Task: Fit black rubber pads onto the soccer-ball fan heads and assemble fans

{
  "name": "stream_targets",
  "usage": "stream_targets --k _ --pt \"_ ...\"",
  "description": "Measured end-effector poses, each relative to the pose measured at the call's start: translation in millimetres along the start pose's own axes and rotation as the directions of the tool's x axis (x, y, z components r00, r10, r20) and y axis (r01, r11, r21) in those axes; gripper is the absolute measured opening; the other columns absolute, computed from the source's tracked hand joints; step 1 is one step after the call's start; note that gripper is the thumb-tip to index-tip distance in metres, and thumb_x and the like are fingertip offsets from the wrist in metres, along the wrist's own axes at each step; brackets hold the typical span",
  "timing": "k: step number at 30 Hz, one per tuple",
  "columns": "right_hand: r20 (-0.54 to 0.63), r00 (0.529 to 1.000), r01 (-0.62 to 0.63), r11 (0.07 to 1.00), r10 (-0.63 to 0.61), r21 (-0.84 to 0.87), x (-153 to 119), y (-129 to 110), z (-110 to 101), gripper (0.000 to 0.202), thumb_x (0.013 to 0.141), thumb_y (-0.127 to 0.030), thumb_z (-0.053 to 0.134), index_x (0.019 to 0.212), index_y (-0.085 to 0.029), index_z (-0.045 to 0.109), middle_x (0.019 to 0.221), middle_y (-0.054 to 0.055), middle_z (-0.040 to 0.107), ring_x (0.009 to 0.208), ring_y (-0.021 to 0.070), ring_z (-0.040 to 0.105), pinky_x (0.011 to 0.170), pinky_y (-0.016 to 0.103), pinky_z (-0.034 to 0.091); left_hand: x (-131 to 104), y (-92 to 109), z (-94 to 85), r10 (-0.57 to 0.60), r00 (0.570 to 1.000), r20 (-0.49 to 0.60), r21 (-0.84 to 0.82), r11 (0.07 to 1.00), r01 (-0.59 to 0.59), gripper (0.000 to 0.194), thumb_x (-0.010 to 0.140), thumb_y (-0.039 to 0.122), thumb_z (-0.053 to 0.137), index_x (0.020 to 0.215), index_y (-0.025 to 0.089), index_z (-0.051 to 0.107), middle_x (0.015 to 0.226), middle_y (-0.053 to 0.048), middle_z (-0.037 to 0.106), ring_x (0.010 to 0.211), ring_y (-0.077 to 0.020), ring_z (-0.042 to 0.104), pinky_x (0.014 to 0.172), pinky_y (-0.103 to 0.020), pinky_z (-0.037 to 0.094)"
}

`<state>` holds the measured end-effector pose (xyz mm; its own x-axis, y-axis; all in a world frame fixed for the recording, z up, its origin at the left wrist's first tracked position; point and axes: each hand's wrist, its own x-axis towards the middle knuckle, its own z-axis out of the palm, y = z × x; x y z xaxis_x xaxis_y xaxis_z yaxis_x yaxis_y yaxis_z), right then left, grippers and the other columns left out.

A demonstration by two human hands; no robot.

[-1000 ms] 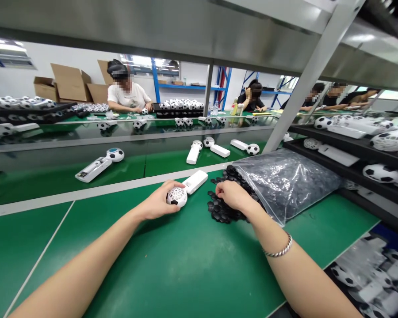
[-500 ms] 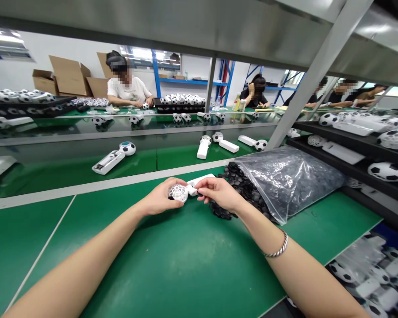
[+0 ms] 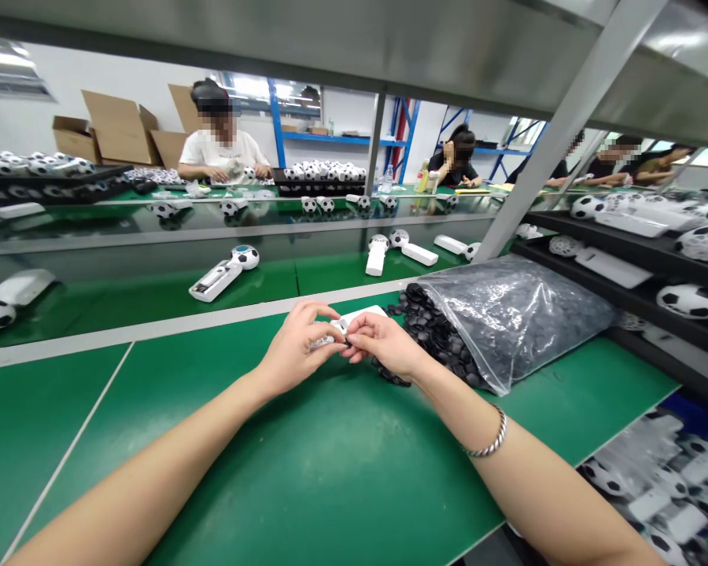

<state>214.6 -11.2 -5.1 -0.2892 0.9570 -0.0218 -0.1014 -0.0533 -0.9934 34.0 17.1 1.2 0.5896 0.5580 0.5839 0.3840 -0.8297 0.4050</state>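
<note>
My left hand (image 3: 300, 346) arches over a white plastic piece with a lattice ball head and a long handle (image 3: 364, 313), lying on the green table. The ball is mostly hidden behind my left fingers. My left thumb and index finger come together at a small black piece (image 3: 347, 340). My right hand (image 3: 385, 343) pinches the same black piece from the other side, its fingertips touching those of the left. Beside my right hand, a heap of flat black pieces (image 3: 433, 334) spills out of a clear plastic bag (image 3: 525, 314).
Beyond the table edge, a green conveyor (image 3: 307, 279) carries several white ball-headed pieces. Black trays (image 3: 602, 271) of similar pieces stand at the right, beside a slanted grey post (image 3: 558, 141). Under a low overhead shelf (image 3: 307, 47), co-workers sit across the line.
My left hand has shifted from gripping the ball's sides to meeting my right fingertips at the black piece. Pieces on the near conveyor have moved right. A co-worker opposite has moved their hands.
</note>
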Motion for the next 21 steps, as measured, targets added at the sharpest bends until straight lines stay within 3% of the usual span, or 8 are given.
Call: stream_targets --k 5,10,12,14,17,21 --pt "0.071 0.997 0.019 0.999 -0.022 0.047 -2 -4 3 0.022 0.074 -0.029 0.062 0.088 -0.015 0.056 0.084 0.003 0.064 0.076 0.0123 0.064 0.062 0.022 0.051 3 2 -0.6 -0.262 0.965 -0.023 -0.186 0.949 0.253 0.012 0.078 0.032 0.057 0.076 0.020 0.061 0.095 -0.004 0.056 0.098 -0.0208 0.050 0.091 -0.039 0.038" --pt "-0.110 0.980 0.155 0.985 -0.163 -0.076 -1 -4 7 0.015 0.069 -0.024 0.066 0.077 -0.014 0.060 0.070 0.000 0.062 0.065 0.0105 0.060 0.058 0.022 0.048 3 6 3.0 -0.355 0.935 0.012 -0.311 0.887 0.341 0.018 0.079 0.036 0.055 0.077 0.019 0.059 0.097 -0.005 0.055 0.097 -0.0200 0.052 0.092 -0.036 0.038" --pt "-0.168 0.955 0.221 0.965 -0.244 -0.144 -1 -2 7 0.011 0.070 -0.023 0.065 0.074 -0.015 0.061 0.070 0.000 0.063 0.067 0.0106 0.059 0.064 0.024 0.048 3 5 3.8 -0.376 0.926 -0.021 -0.258 0.897 0.359 0.022 0.074 0.039 0.059 0.083 0.019 0.058 0.102 -0.005 0.054 0.103 -0.0216 0.049 0.094 -0.037 0.036" --pt "-0.190 0.930 0.280 0.940 -0.315 -0.193 0 0 5 0.009 0.070 -0.023 0.064 0.074 -0.015 0.061 0.074 0.001 0.064 0.071 0.0115 0.059 0.070 0.026 0.048 2 2 4.0 -0.405 0.914 -0.031 -0.145 0.906 0.397 0.039 0.065 0.042 0.067 0.096 0.020 0.056 0.109 -0.006 0.051 0.110 -0.0246 0.043 0.096 -0.040 0.033" --pt "-0.187 0.916 0.295 0.911 -0.356 -0.288 2 4 0 0.010 0.070 -0.023 0.065 0.072 -0.015 0.058 0.072 0.001 0.063 0.068 0.0118 0.058 0.068 0.027 0.047 0 -7 4.3 -0.470 0.878 0.091 -0.017 0.881 0.474 0.062 0.055 0.039 0.073 0.109 0.019 0.050 0.113 -0.008 0.047 0.111 -0.0277 0.041 0.095 -0.041 0.034" --pt "-0.146 0.902 0.306 0.840 -0.406 -0.447 3 6 -1 0.009 0.071 -0.022 0.063 0.074 -0.016 0.056 0.070 -0.002 0.059 0.063 0.0100 0.054 0.063 0.024 0.046 -4 -16 4.9 -0.515 0.829 0.218 -0.021 0.847 0.532 0.050 0.060 0.031 0.067 0.105 0.019 0.051 0.104 -0.005 0.050 0.098 -0.0250 0.049 0.087 -0.039 0.040"
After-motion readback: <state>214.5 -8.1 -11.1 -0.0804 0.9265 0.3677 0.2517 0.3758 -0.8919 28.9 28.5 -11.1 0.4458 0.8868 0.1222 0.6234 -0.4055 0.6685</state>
